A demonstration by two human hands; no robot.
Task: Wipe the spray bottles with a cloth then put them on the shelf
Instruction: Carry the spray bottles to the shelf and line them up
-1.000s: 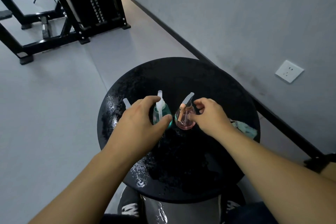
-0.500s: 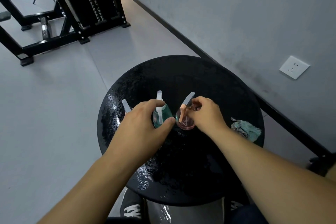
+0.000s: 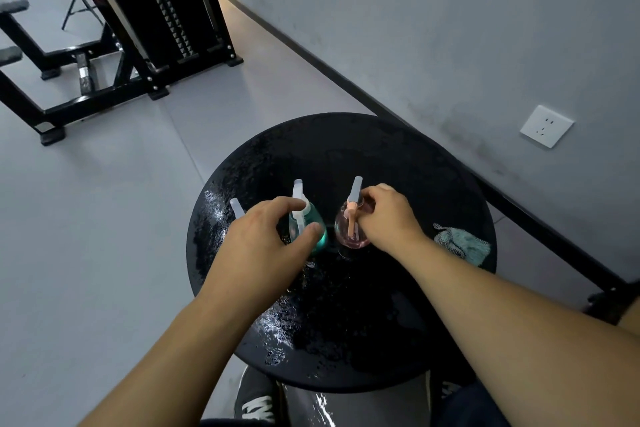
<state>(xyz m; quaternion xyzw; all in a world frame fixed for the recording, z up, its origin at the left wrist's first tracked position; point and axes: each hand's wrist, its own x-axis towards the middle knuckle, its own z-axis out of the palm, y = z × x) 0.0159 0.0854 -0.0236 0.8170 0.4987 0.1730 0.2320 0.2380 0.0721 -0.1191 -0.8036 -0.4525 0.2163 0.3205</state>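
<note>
Black, glossy and wet in patches, the round tabletop (image 3: pixel 346 340) could let bottles slide. The teal bottle (image 3: pixel 311 229) is bracketed by the curled left hand (image 3: pixel 263 246); the pink bottle (image 3: pixel 349 232) is pinched at its neck by the right hand (image 3: pixel 388 218). Both are rounded, translucent plastic; tipping is judged possible. A crumpled cloth (image 3: pixel 462 246) lies unused near the edge.

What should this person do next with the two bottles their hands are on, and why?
Probably lift the pink spray bottle that the right hand pinches at its neck, and free the left hand, now curled round the green spray bottle, to fetch the cloth. The cloth lies untouched at the round black table's right edge, so no wiping has begun.
</note>
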